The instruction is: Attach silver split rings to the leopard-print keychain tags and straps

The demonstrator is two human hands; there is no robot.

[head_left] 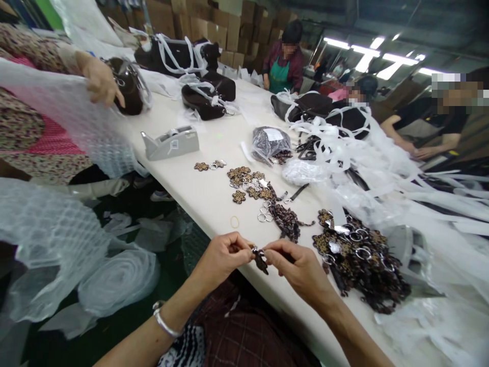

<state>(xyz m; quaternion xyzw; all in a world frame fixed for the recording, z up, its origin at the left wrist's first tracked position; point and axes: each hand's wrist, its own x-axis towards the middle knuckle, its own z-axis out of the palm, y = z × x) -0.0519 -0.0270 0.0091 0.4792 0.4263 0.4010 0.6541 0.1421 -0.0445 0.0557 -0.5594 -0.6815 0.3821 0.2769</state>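
My left hand point(225, 255) and my right hand point(296, 262) meet over the near table edge. Both pinch a small dark brown bag charm point(261, 261) with a bit of metal at its top, the left at the metal end, the right at its side. Beyond them lie leopard-print flower charms point(239, 197) with metal rings, beside a heap of dark braided charm pieces point(286, 219). To the right of my right hand is a larger pile of finished-looking charms point(359, 260) with flowers, rings and dark tassels. A thin rubber band point(234, 221) lies near my left hand.
A grey tape dispenser point(171, 143) stands at the table's left edge. A plastic bag of dark pieces point(271, 141) lies mid-table, with brown handbags point(208, 97) farther back. White wrapping strips cover the right side. A co-worker's hand point(101, 81) touches a bag at left; bubble wrap rolls point(118, 280) lie below.
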